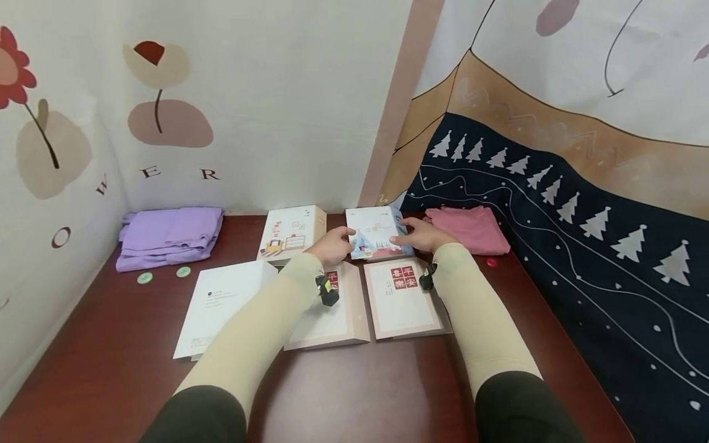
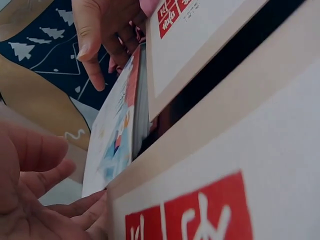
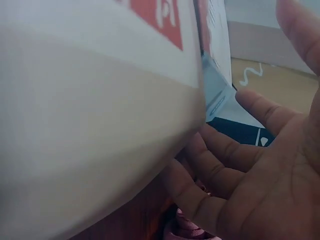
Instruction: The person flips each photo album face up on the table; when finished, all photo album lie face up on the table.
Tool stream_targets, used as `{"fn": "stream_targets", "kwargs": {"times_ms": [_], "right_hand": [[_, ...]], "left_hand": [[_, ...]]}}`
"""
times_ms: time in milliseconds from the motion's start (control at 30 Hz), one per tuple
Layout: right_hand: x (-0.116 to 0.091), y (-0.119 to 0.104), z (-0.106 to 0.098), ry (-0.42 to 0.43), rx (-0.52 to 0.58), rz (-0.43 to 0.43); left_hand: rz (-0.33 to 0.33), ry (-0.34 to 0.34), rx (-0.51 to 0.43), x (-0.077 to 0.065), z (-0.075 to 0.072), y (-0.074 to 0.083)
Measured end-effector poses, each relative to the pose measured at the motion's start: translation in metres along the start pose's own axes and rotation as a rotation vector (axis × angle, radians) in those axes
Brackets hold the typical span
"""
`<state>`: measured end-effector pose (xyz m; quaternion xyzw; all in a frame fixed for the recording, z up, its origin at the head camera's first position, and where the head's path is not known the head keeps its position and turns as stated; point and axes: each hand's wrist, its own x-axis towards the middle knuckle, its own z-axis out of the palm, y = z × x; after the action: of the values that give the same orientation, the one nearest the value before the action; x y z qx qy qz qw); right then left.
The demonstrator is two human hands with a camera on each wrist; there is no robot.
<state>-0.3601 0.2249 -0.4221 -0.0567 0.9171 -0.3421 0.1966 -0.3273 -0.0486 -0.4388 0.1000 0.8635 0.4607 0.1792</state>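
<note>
The white-and-blue book (image 1: 365, 224) lies at the far side of the table (image 1: 365, 394), between the left hand (image 1: 332, 245) and the right hand (image 1: 425, 236). Both hands have loose, spread fingers at its sides; neither closes around it, and I cannot tell how firmly they touch. In my judgement, unequal pressure from the two sides could turn this book askew. Also, a wrist held too low could push the red-marked books (image 1: 401, 314) on the near side.
</note>
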Motion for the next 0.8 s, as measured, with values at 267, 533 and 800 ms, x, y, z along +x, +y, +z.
{"fn": "stream_targets", "kwargs": {"times_ms": [267, 533, 800], "right_hand": [[0.003, -0.004, 0.002, -0.038, 0.175, 0.053], [0.009, -0.009, 0.004, -0.061, 0.272, 0.077], [0.011, -0.003, 0.003, -0.055, 0.365, 0.125]], "left_hand": [[-0.036, -0.004, -0.060, 0.005, 0.003, 0.003], [-0.066, 0.033, -0.177, 0.006, 0.005, 0.009], [-0.113, 0.039, -0.341, 0.014, 0.007, 0.002]]}}
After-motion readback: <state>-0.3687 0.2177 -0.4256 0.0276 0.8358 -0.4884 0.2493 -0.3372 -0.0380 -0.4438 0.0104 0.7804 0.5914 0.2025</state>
